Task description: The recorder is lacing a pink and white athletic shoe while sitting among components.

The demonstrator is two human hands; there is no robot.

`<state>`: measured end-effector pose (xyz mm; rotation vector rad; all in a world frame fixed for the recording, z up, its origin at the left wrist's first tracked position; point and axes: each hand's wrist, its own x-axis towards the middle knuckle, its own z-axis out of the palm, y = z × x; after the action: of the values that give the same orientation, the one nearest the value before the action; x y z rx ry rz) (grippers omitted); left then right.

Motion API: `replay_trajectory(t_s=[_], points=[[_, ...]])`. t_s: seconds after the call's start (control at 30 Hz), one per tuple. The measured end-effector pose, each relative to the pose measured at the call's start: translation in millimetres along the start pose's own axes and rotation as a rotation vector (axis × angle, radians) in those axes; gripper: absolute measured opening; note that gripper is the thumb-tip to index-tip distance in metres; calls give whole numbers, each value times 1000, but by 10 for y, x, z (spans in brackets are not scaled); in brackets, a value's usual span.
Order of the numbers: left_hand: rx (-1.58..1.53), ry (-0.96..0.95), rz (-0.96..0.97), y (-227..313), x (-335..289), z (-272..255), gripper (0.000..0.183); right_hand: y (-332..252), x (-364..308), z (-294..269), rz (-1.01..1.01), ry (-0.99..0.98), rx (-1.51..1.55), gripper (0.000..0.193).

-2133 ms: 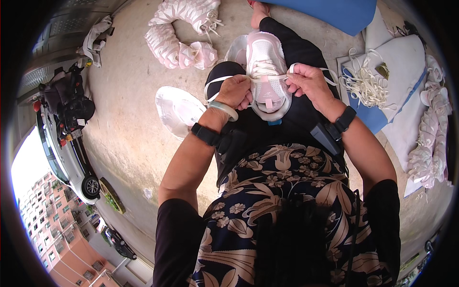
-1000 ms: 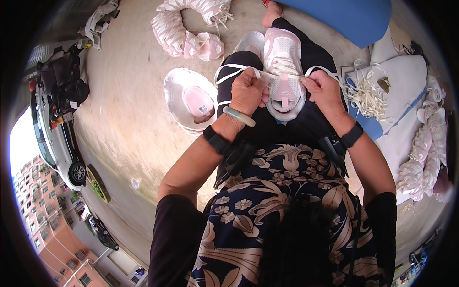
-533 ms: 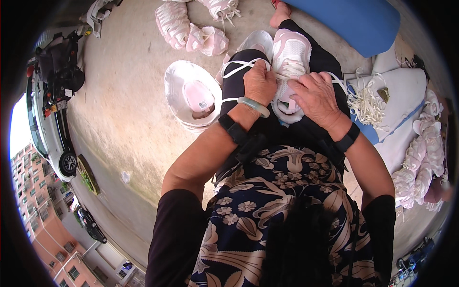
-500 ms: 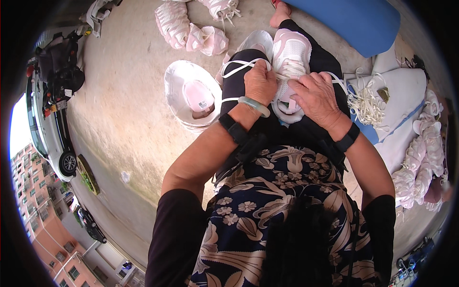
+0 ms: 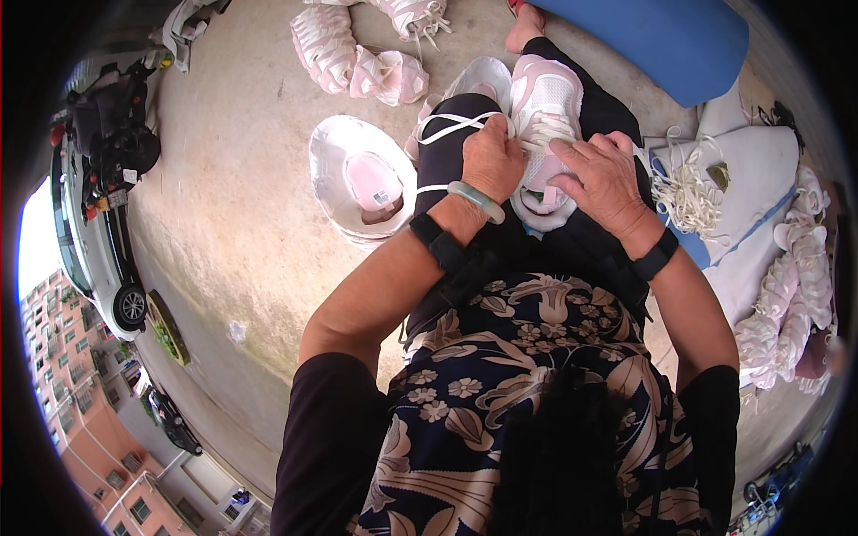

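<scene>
A pale pink and white sneaker (image 5: 547,107) lies on my lap with its laces uppermost. My left hand (image 5: 490,161) rests against its left side, fingers closed on a white shoelace (image 5: 447,125) that loops out over my dark trouser leg. My right hand (image 5: 606,174) presses flat on the shoe's right side and tongue, fingers pinching the lacing. Both wrists carry black bands; the left also wears a pale green bangle.
A white sun hat (image 5: 357,174) lies upturned on the concrete to the left. More pink sneakers (image 5: 357,54) are piled beyond it. A bundle of white laces (image 5: 684,192) rests on white cloth at the right, beside a blue cushion (image 5: 661,36) and more shoes (image 5: 786,304).
Both hands have shifted down and closer together on the sneaker, the right one now lying flat over the lacing. The view has tilted, sliding the hat and shoe pile toward the centre.
</scene>
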<state>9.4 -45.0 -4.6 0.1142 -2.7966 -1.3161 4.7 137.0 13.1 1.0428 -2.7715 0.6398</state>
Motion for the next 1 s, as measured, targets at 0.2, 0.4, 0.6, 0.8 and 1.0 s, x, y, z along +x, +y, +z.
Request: replay_trajectory(t_s=[0.2,0.4,0.6,0.8,1.0], points=[[-31,-138,-9,38,47,17,11,128,-14,19,-46,-51,-51,45],[-14,-168,76,-53,100,80,19,209,-16,31,-59,-61,-50,45],[-20,-107,-121,62,35,-144,37,187,-14,44,0,-49,13,41],[125,-176,310,18,-147,-142,47,138,56,-23,142,-131,250,31],[406,-217,268,86,-175,-152,38,-55,134,61,66,20,253,5]])
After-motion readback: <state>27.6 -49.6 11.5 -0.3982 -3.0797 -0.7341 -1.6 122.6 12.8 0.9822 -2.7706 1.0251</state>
